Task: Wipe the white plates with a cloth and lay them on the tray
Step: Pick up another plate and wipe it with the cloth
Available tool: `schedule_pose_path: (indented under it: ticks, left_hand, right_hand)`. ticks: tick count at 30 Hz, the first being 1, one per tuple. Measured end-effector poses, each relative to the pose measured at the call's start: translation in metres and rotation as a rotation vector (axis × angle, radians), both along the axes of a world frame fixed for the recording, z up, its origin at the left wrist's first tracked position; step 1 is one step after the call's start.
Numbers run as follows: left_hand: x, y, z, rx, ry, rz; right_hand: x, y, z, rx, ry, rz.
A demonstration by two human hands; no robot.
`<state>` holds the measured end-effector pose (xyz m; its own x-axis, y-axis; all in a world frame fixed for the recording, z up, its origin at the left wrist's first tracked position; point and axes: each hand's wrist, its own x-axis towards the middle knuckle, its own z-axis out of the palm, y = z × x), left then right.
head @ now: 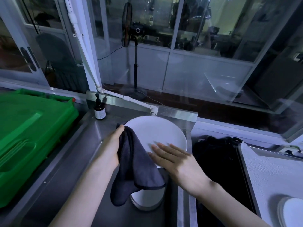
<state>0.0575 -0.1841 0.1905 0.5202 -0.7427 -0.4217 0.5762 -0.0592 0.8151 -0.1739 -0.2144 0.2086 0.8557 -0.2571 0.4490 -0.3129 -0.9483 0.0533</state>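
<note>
Nearest, a stack of plates (147, 202) is seen, and a single plate (293, 212) is laid on the tray (270, 171) at near right. Above the stack, a dark cloth (139, 164) is held in the grip of the left hand (113, 145) against a tilted white plate (157, 133). The right hand (178, 163) is spread wide on it, fingers straight.

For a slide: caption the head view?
Left hand grips a white plate through a dark cloth above a steel sink; flat right hand over its face.
</note>
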Motion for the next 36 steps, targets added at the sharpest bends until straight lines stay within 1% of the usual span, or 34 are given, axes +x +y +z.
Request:
schedule_pose_path:
  ticks: [1, 2, 3, 4, 6, 7, 9, 12, 13, 15, 16, 17, 18, 19, 20, 22, 23, 24, 27, 28, 30, 31, 33, 36]
  left_hand:
    - [-0.002, 0.0, 0.003, -0.045, 0.034, -0.012]
    - [-0.009, -0.003, 0.005, -0.087, 0.009, -0.024]
    - [-0.019, -0.005, 0.009, -0.097, -0.064, -0.002]
    - [-0.03, -0.008, 0.007, -0.065, -0.192, 0.036]
    - [-0.049, -0.01, 0.006, -0.063, -0.435, 0.165]
    - [-0.056, -0.011, 0.007, -0.072, -0.542, 0.159]
    - [-0.061, -0.011, -0.002, -0.221, -0.81, 0.001]
    - [-0.066, -0.009, -0.014, -0.359, -1.053, -0.146]
    - [-0.073, -0.007, -0.013, -0.395, -1.167, -0.186]
    - [-0.085, -0.005, -0.014, -0.442, -1.47, -0.253]
    - [-0.084, -0.005, -0.013, -0.464, -1.571, -0.284]
    - [-0.078, -0.007, -0.011, -0.474, -1.622, -0.316]
    - [-0.07, -0.011, -0.009, -0.478, -1.637, -0.338]
    - [-0.063, -0.015, -0.006, -0.467, -1.608, -0.354]
    - [-0.056, -0.018, -0.004, -0.432, -1.536, -0.358]
    - [-0.048, -0.022, -0.003, -0.34, -1.326, -0.329]
    - [-0.047, -0.021, -0.004, -0.315, -1.27, -0.317]
    - [-0.049, -0.017, -0.005, -0.328, -1.296, -0.314]
    - [-0.065, -0.007, -0.01, -0.457, -1.586, -0.374]
    - [-0.069, -0.006, -0.011, -0.488, -1.657, -0.405]
    - [-0.067, -0.01, -0.009, -0.511, -1.723, -0.447]
    - [-0.063, -0.013, -0.008, -0.506, -1.727, -0.458]
    - [-0.053, -0.02, -0.01, -0.485, -1.643, -0.456]
    - [-0.036, -0.028, -0.019, -0.403, -1.368, -0.379]
  right_hand:
    - [0.002, 0.003, 0.001, 0.103, -0.038, -0.033]
    - [0.005, 0.006, 0.002, 0.243, -0.077, -0.073]
    - [0.007, 0.009, 0.005, 0.401, -0.119, -0.113]
    - [0.009, 0.012, 0.007, 0.55, -0.172, -0.143]
    - [0.011, 0.017, 0.011, 0.798, -0.316, -0.138]
    - [0.011, 0.018, 0.012, 0.918, -0.38, -0.134]
    - [0.013, 0.019, 0.015, 1.153, -0.497, -0.131]
    - [0.018, 0.012, 0.021, 1.438, -0.744, -0.171]
    - [0.018, 0.007, 0.022, 1.515, -0.808, -0.192]
    - [0.018, 0.0, 0.026, 1.638, -0.893, -0.221]
    - [0.018, -0.002, 0.026, 1.681, -0.916, -0.228]
    - [0.017, -0.002, 0.025, 1.712, -0.93, -0.231]
    - [0.017, -0.001, 0.024, 1.723, -0.929, -0.23]
    - [0.015, 0.001, 0.022, 1.717, -0.915, -0.224]
    - [0.013, 0.004, 0.02, 1.7, -0.892, -0.214]
    - [0.008, 0.008, 0.02, 1.665, -0.844, -0.196]
    - [0.005, 0.008, 0.02, 1.656, -0.833, -0.185]
    - [0.004, 0.007, 0.021, 1.655, -0.836, -0.182]
    - [0.004, 0.001, 0.022, 1.691, -0.872, -0.209]
    - [0.006, -0.001, 0.021, 1.697, -0.876, -0.221]
    - [0.007, -0.002, 0.021, 1.696, -0.87, -0.234]
    - [0.006, -0.002, 0.021, 1.689, -0.863, -0.233]
    - [0.002, -0.002, 0.02, 1.664, -0.823, -0.217]
    - [-0.007, -0.002, 0.016, 1.692, -0.795, -0.18]
